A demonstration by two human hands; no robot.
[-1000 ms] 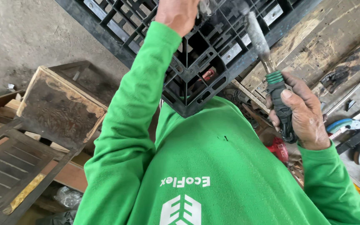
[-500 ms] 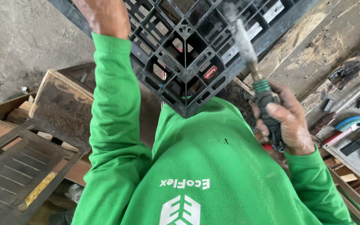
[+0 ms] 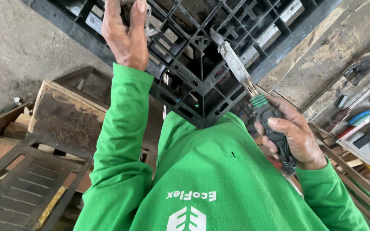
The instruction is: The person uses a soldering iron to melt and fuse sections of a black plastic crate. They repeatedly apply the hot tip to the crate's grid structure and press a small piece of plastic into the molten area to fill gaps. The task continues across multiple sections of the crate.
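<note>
A black plastic lattice pallet [image 3: 202, 64] leans corner-down against my chest, filling the top of the head view. My left hand [image 3: 126, 34] reaches up in a green sleeve and grips one of its ribs near the upper left. My right hand [image 3: 290, 137] holds a soldering-iron-like tool [image 3: 253, 96] by its black handle with a green collar. Its worn metal blade points up and left, the tip touching or almost touching a rib near the pallet's middle.
A weathered wooden box [image 3: 67, 117] and a slatted dark panel [image 3: 18, 192] lie at lower left on the concrete floor [image 3: 18, 51]. To the right are wooden planks [image 3: 322, 60] and a tray of hand tools [image 3: 365, 124].
My left hand has shifted its grip on the pallet. My right hand has brought the tool's tip in toward the middle of the pallet.
</note>
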